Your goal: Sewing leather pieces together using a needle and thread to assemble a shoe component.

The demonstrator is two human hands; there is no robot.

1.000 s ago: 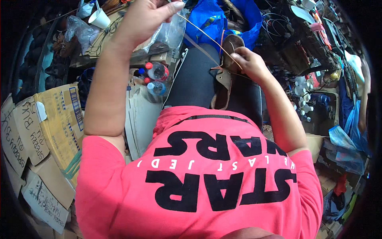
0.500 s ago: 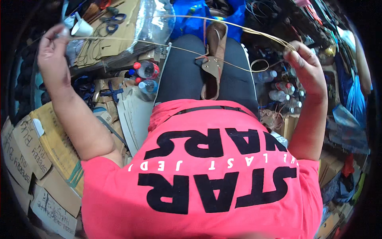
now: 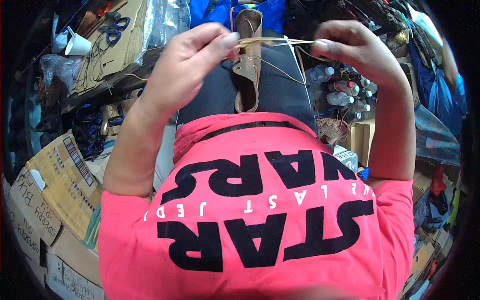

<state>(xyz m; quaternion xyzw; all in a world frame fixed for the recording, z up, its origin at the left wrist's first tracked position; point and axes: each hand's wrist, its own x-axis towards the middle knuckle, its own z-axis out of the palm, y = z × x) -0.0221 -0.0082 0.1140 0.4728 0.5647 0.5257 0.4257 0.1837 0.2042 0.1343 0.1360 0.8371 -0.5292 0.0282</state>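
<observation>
Both the left grip [image 3: 197, 61] and right grip [image 3: 356, 46] pinch tan cord [image 3: 272, 39] over a brown shoe [image 3: 245, 71]

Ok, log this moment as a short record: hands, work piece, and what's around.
left hand: pinching a thin tan cord
right hand: pinching the cord farther to the right
cord: several strands span the hands; a slack loop hangs below
work piece: brown and tan leather shoe upper with eyelets, lying on the dark trousers
beyond the lap: shiny blue plastic bag
left side: white plastic cup, blue-handled scissors
right side: clear plastic bottles with pale caps
</observation>
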